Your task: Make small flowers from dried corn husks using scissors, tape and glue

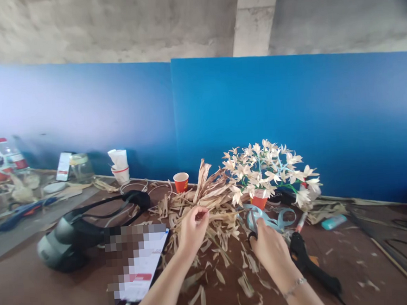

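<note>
- Husk scraps (pixel 245 284) lie scattered on the brown table (pixel 42 298), on the near side of both sets of fingers, about the wrists.
- Right hand (pixel 271 249): fingers curled closed round a black handle (pixel 252 236), scissors by the look of it. The blades are lost among the pale blue ribbon (pixel 271 221) just past the fingertips. A black glue gun (pixel 303 252) lies just right of the knuckles.
- Left hand (pixel 194 227): thumb and forefinger pinched narrow on a husk strip (pixel 219 213), which runs right from the fingertips toward the right hand.
- Husk strip judged very light, dry and papery. It would likely split along the grain or crack if bent sharply. Best held flat between the pads, close to its end.
- Left of the left fingers: a printed sheet (pixel 146 263), then a black headset (pixel 66 241).
- Beyond the fingertips: a husk pile (pixel 206 185), a pale flower bunch (pixel 263 164) in an orange cup (pixel 259 199), a red cup (pixel 181 182) and the blue wall (pixel 291 109).
</note>
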`<state>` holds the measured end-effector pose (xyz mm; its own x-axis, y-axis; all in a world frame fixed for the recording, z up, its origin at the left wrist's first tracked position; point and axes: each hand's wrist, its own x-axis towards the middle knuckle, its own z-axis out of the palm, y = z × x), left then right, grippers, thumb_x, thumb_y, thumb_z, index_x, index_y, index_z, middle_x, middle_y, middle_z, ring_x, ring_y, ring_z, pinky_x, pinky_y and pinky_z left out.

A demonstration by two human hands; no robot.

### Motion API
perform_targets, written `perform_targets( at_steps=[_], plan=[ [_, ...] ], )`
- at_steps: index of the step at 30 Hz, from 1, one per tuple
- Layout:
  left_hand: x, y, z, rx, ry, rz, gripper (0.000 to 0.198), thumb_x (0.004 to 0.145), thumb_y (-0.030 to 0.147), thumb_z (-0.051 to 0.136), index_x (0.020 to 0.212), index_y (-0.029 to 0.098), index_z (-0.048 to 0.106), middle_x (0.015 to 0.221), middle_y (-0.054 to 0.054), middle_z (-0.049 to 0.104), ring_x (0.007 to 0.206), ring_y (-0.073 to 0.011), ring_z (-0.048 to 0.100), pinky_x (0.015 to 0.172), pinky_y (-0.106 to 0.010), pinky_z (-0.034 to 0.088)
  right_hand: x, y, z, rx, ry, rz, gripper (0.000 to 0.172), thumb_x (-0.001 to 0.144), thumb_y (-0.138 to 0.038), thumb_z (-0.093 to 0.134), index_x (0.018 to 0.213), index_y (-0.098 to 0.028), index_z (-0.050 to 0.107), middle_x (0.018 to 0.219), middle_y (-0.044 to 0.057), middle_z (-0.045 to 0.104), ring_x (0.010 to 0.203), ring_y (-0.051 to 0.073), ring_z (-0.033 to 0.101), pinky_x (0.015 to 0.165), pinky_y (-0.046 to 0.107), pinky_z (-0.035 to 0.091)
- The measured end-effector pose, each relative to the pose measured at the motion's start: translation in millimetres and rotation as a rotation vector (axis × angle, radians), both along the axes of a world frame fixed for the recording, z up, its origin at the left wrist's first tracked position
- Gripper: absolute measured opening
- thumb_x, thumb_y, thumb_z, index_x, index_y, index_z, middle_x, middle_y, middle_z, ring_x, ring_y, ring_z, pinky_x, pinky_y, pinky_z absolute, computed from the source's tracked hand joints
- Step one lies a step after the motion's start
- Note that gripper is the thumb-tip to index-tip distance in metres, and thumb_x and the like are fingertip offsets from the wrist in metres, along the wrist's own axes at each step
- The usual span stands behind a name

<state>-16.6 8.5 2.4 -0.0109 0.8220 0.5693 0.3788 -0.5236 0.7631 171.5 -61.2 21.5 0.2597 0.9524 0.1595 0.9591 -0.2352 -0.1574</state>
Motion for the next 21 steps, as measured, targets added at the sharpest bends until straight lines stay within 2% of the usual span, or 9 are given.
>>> perform_targets(
  at_steps=[3,7,11,14,16,18,19,21],
  plan=[
    [2,-2,3.4,0.003,0.021,-0.017,0.01,0.074,0.023,0.05,0.071,0.017,0.058,0.072,-0.003,0.064,0.067,-0.0157,0.059,0.064,-0.025,0.046,0,1,-2.6,-0.049,-0.005,-0.002,0.031,0.072,-0.008,0.044,0.103,-0.005,0.051,0.078,0.015,0.065,0.08,0.026,0.063,0.064,0.03,0.043],
    [5,-5,5.4,-0.056,0.079,-0.106,0.011,0.074,0.02,0.049,0.071,0.017,0.059,0.073,-0.003,0.064,0.068,-0.0162,0.059,0.065,-0.026,0.046,-1,2,-3.5,-0.1,-0.02,-0.01,0.024,0.077,-0.011,0.042,0.093,-0.006,0.059,0.087,0.019,0.063,0.082,0.025,0.063,0.066,0.03,0.044],
    [10,-8,0.3,-0.085,0.125,-0.192,0.013,0.073,0.017,0.049,0.079,0.018,0.06,0.078,-0.004,0.065,0.074,-0.0167,0.059,0.07,-0.027,0.045,-1,0,-2.7,-0.155,-0.043,-0.026,0.028,0.078,-0.005,0.038,0.084,-0.009,0.065,0.097,0.019,0.059,0.079,0.023,0.063,0.065,0.029,0.045],
    [12,-10,-2.6,-0.069,0.163,-0.219,0.019,0.072,0.014,0.048,0.088,0.02,0.059,0.079,-0.003,0.063,0.075,-0.0168,0.058,0.071,-0.028,0.044,0,-2,-4.1,-0.144,-0.077,-0.016,0.031,0.074,0.0,0.038,0.082,-0.011,0.065,0.094,0.018,0.058,0.074,0.023,0.064,0.061,0.03,0.045],
    [12,-11,-2.6,-0.055,0.188,-0.235,0.023,0.072,0.012,0.048,0.09,0.02,0.057,0.079,-0.003,0.063,0.077,-0.017,0.058,0.072,-0.028,0.044,-1,-2,-5.7,-0.062,-0.091,-0.022,0.03,0.073,0.0,0.039,0.082,-0.012,0.065,0.09,0.018,0.058,0.073,0.024,0.063,0.058,0.031,0.045],
    [13,-13,-1.8,-0.051,0.204,-0.252,0.025,0.071,0.01,0.048,0.092,0.021,0.056,0.079,-0.002,0.063,0.077,-0.0171,0.058,0.073,-0.028,0.043,-3,0,-6.8,0.119,-0.064,0.007,0.028,0.075,-0.004,0.041,0.09,-0.014,0.062,0.092,0.016,0.057,0.075,0.024,0.061,0.059,0.031,0.046],
    [13,-14,-1.3,-0.051,0.208,-0.263,0.026,0.071,0.009,0.048,0.093,0.021,0.055,0.079,-0.002,0.063,0.077,-0.0171,0.059,0.073,-0.028,0.043,-6,1,-7.0,0.233,-0.027,0.071,0.028,0.076,-0.007,0.043,0.097,-0.015,0.06,0.094,0.015,0.057,0.078,0.023,0.06,0.061,0.031,0.046],
    [14,-16,-0.8,-0.049,0.207,-0.296,0.029,0.071,0.008,0.049,0.096,0.021,0.053,0.079,-0.001,0.063,0.076,-0.0167,0.059,0.073,-0.028,0.043,-12,2,-7.3,0.427,0.078,0.293,0.03,0.077,-0.013,0.046,0.106,-0.017,0.054,0.099,0.011,0.055,0.089,0.022,0.056,0.071,0.032,0.047]
  ],
)
